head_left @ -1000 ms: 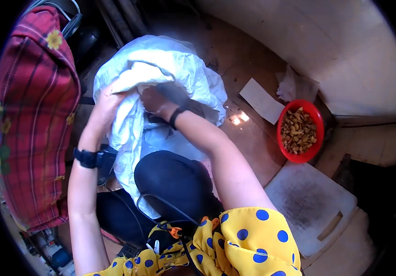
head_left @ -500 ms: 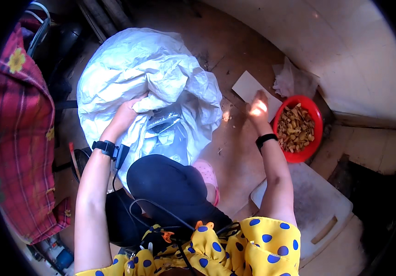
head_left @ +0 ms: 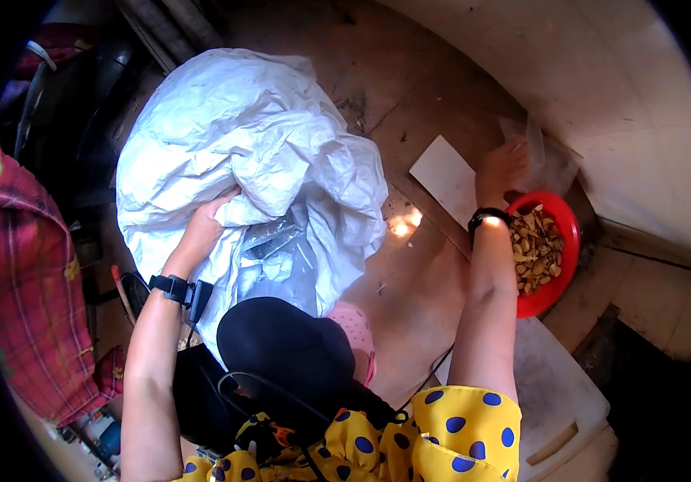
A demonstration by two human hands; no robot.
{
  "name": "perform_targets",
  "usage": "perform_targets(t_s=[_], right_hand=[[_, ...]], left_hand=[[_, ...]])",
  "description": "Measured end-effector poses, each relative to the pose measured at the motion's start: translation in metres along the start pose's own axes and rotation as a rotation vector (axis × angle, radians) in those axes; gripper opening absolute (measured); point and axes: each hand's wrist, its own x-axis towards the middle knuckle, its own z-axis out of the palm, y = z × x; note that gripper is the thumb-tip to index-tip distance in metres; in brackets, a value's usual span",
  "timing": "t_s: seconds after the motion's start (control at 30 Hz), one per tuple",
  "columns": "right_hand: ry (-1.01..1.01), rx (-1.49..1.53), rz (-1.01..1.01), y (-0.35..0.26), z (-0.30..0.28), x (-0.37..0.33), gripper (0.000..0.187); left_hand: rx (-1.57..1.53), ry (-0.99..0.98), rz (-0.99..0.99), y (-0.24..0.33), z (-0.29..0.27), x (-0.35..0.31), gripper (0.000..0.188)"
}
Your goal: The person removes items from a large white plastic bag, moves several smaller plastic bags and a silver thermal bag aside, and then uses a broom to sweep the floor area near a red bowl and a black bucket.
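My left hand (head_left: 203,230) is closed on the gathered rim of a large white woven sack (head_left: 225,112). The sack stands on the floor in front of me with its mouth turned toward me. Inside its mouth lies a clear plastic packet (head_left: 269,236), its contents hard to make out. My right hand (head_left: 501,170) is stretched out to the far right, at a crumpled clear plastic bag (head_left: 556,161) by the wall. Its fingers are dim and smeared, so their grip does not show. Just below that hand stands a red bowl (head_left: 572,241) of pale brown sliced pieces (head_left: 536,253).
A flat white card (head_left: 444,178) lies on the brown floor (head_left: 417,104) left of my right hand. A pale cutting board (head_left: 566,377) with a slot handle lies under my right arm. Red plaid cloth (head_left: 28,281) hangs at left. My dark-clad knee (head_left: 277,341) is against the sack.
My right hand has moved from over the white card to the clear plastic bag, farther right. My left hand keeps its hold on the sack's rim. The view has shifted slightly.
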Motion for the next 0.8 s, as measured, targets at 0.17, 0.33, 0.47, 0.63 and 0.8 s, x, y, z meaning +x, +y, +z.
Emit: perform_targets(t_s=[0.17,0.33,0.47,0.63,0.8], right_hand=[[0.115,0.128,0.235,0.033,0.046,0.020,0.083],[-0.222,0.376,0.206,0.017,0.046,-0.004,0.092],[-0.347,0.382,0.253,0.009,0.041,-0.011,0.070],[-0.278,0.814,-0.099,-0.002,0.007,-0.036,0.036],[-0.310,1.045,-0.107,-0.001,-0.126,-0.063,0.034]], left_hand=[[0.062,0.007,0.044,-0.004,0.005,0.006,0.043],[0.019,0.005,0.023,-0.009,0.001,0.002,0.040],[0.034,0.033,0.058,-0.013,0.003,0.000,0.041],[-0.081,0.016,0.036,-0.014,0.010,0.005,0.043],[0.005,0.005,0.102,-0.024,0.001,0.004,0.044]])
